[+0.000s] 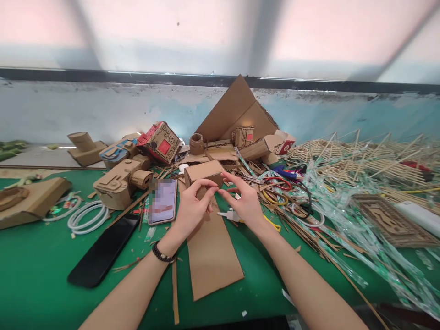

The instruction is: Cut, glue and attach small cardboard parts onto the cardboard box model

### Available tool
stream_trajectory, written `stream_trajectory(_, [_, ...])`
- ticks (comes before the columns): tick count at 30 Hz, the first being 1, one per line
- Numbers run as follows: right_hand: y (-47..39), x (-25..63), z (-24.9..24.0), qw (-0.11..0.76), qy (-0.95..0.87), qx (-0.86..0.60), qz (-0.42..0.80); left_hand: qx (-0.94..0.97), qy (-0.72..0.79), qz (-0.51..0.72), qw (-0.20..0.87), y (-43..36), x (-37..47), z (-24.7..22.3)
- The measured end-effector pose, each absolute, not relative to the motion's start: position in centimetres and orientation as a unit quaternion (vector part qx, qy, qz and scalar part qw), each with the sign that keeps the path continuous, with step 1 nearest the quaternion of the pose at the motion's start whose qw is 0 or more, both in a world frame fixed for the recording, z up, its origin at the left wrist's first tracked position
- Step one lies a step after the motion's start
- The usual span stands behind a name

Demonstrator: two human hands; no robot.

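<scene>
My left hand (197, 204) and my right hand (242, 199) meet fingertip to fingertip above the table. The left thumb and forefinger are pinched together; anything between them is too small to make out. On the right, thumb and fingers curl toward the left fingertips, the forefinger somewhat raised. Just behind the hands is a small cardboard box shape (203, 172). A flat cardboard strip (213, 270) lies below them, partly covered by the left hand. Beside the right hand rests a small white-tipped glue bottle (229, 214).
A phone with a lit screen (163, 201) and a black phone-like slab (103, 252) lie left. Cardboard camera models (117, 183) stand behind them. Scissors (278, 184), cardboard scraps, plastic strips (343, 229) and thin wooden sticks (343, 158) crowd the right. A cardboard sheet (233, 110) leans on the wall.
</scene>
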State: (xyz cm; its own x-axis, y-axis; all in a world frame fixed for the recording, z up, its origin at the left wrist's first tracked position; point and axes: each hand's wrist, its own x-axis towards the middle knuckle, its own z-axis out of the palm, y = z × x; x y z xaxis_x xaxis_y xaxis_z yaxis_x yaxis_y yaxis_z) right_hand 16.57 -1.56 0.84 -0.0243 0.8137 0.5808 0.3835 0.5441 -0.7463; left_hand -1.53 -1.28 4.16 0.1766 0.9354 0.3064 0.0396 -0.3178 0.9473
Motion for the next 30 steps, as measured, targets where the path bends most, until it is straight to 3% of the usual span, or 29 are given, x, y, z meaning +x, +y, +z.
stream_trajectory(24, [-1.38,16.71,0.58,0.509,-0.715,-0.445,0.178,0.629,0.367,0.487,0.482,-1.47,-1.6,3.97])
stream_trajectory(30, [-1.26,16.85,0.47,0.505,-0.716,-0.449,0.173,0.651,0.375,0.491,0.442,-1.56,-1.4,3.72])
